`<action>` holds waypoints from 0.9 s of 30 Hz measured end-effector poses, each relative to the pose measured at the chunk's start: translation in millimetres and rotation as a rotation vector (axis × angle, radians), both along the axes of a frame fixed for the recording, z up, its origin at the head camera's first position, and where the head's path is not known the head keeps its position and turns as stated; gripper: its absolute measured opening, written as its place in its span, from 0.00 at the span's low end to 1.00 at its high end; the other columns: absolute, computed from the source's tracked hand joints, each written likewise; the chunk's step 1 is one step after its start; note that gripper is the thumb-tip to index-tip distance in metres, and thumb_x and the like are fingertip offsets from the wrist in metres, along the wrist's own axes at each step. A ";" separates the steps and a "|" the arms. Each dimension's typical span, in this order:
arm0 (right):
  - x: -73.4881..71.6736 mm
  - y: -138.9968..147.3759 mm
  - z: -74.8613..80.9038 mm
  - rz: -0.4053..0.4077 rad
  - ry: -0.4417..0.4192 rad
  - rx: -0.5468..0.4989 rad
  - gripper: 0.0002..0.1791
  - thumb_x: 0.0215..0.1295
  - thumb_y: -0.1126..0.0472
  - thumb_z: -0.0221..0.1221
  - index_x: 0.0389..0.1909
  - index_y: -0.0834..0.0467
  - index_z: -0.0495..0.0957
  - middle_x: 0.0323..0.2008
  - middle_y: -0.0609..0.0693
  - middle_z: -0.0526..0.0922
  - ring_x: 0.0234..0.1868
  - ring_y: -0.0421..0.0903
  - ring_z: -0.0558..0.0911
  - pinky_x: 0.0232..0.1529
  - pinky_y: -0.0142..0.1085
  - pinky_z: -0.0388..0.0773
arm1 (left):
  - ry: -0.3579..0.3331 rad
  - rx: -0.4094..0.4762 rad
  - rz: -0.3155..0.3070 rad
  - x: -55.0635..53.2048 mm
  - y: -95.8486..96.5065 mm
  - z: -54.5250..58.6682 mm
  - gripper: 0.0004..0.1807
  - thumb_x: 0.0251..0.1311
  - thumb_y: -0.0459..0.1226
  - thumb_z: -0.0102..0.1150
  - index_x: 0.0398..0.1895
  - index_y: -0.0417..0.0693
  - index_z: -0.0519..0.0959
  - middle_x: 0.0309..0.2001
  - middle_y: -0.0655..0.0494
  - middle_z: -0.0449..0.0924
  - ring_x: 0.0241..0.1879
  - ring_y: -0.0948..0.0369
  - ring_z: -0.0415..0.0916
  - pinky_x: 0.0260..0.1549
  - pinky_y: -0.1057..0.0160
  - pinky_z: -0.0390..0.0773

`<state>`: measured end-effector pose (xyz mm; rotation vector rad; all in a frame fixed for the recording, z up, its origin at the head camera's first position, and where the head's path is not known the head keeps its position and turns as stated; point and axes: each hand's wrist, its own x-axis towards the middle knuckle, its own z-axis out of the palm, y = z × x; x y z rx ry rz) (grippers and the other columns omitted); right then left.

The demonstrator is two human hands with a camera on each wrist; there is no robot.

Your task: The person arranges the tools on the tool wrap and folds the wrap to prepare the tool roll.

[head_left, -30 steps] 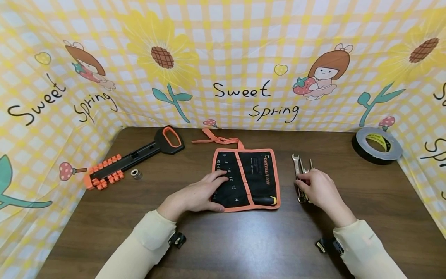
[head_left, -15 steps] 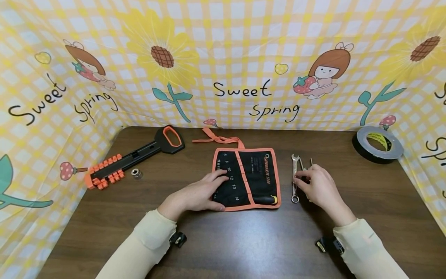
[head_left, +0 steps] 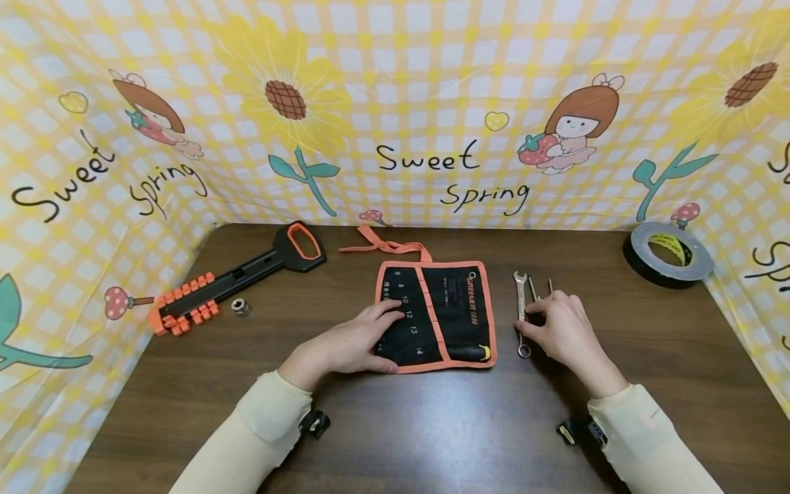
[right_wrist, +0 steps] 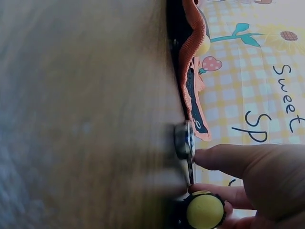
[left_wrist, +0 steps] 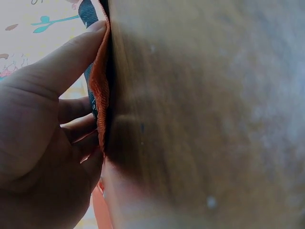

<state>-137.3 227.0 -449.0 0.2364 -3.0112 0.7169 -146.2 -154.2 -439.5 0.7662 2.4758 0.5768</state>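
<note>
My left hand [head_left: 345, 344] rests with extended fingers on the left side of a black tool pouch [head_left: 453, 295] with orange edging. The left wrist view has its thumb on the pouch's orange edge [left_wrist: 100, 86]. Right of the pouch, my right hand [head_left: 569, 329] pinches a silver combination wrench [head_left: 521, 295] between thumb and index finger. The wrench lies lengthwise, open end away from me, ring end [right_wrist: 183, 140] toward me. Two thin metal rods [head_left: 550, 285] poke out beyond the right hand, which hides the rest. Beside its fingers, the right wrist view has a round black-and-yellow end [right_wrist: 205, 211].
At the left lies a black rack [head_left: 247, 271] with orange clips and a loop handle. A metal socket [head_left: 241, 307] stands beside it. A roll of black tape [head_left: 669, 255] is at the back right. Patterned cloth [head_left: 432, 103] hangs around the brown table [head_left: 457, 432].
The wrench has turned straighter and shifted slightly left, apart from the rods beside it. My right thumb has moved left with it. The left hand and the pouch have stayed in place.
</note>
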 end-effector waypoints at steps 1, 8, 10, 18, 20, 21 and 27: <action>-0.4 0.3 -0.2 0.000 0.010 -0.006 0.14 0.61 0.58 0.75 0.42 0.64 0.92 0.38 0.61 0.85 0.44 0.60 0.76 0.49 0.53 0.68 | 0.000 -0.001 0.001 -0.1 0.1 -0.2 0.49 0.67 0.54 0.74 0.85 0.49 0.61 0.88 0.53 0.47 0.86 0.51 0.51 0.78 0.43 0.69; -2.0 0.6 -2.0 -0.034 0.007 -0.031 0.08 0.60 0.59 0.73 0.34 0.61 0.92 0.37 0.61 0.86 0.44 0.62 0.76 0.48 0.53 0.68 | -0.002 -0.005 0.005 -0.2 -0.1 -2.2 0.50 0.66 0.55 0.74 0.85 0.50 0.61 0.88 0.54 0.47 0.86 0.51 0.51 0.78 0.44 0.69; -1.7 -0.2 -2.4 -0.058 -0.012 -0.033 0.07 0.61 0.58 0.73 0.32 0.59 0.92 0.38 0.62 0.86 0.45 0.63 0.75 0.47 0.53 0.70 | -0.002 -0.005 0.005 -0.2 -0.2 -2.4 0.50 0.66 0.55 0.74 0.85 0.50 0.61 0.88 0.54 0.47 0.86 0.51 0.51 0.78 0.44 0.69; -2.0 -4.3 -1.4 -0.133 -0.064 -0.036 0.08 0.61 0.55 0.71 0.28 0.56 0.92 0.38 0.62 0.87 0.45 0.61 0.73 0.41 0.50 0.72 | 0.002 -0.004 0.007 -0.5 -0.6 -2.0 0.50 0.67 0.55 0.74 0.85 0.50 0.61 0.88 0.53 0.47 0.86 0.51 0.51 0.79 0.44 0.68; -2.4 -5.1 -1.0 -0.141 -0.073 -0.030 0.08 0.61 0.55 0.71 0.28 0.55 0.92 0.38 0.61 0.87 0.45 0.61 0.73 0.41 0.49 0.72 | 0.002 -0.005 0.009 -0.8 -0.7 -2.1 0.50 0.67 0.54 0.74 0.85 0.50 0.61 0.88 0.53 0.47 0.86 0.51 0.51 0.78 0.44 0.68; -2.8 -5.3 -0.7 -0.143 -0.082 -0.028 0.09 0.61 0.54 0.71 0.28 0.55 0.91 0.38 0.61 0.87 0.46 0.61 0.73 0.41 0.49 0.73 | 0.001 -0.005 0.010 -0.7 -0.6 -2.0 0.50 0.67 0.54 0.74 0.85 0.50 0.61 0.88 0.53 0.47 0.86 0.51 0.51 0.78 0.44 0.68; -2.8 -5.7 -0.2 -0.158 -0.123 -0.030 0.10 0.61 0.52 0.71 0.28 0.54 0.91 0.37 0.59 0.86 0.46 0.60 0.72 0.38 0.48 0.73 | -0.001 -0.005 0.007 -1.1 0.5 -2.0 0.50 0.67 0.54 0.74 0.85 0.50 0.61 0.88 0.53 0.47 0.86 0.51 0.51 0.79 0.44 0.68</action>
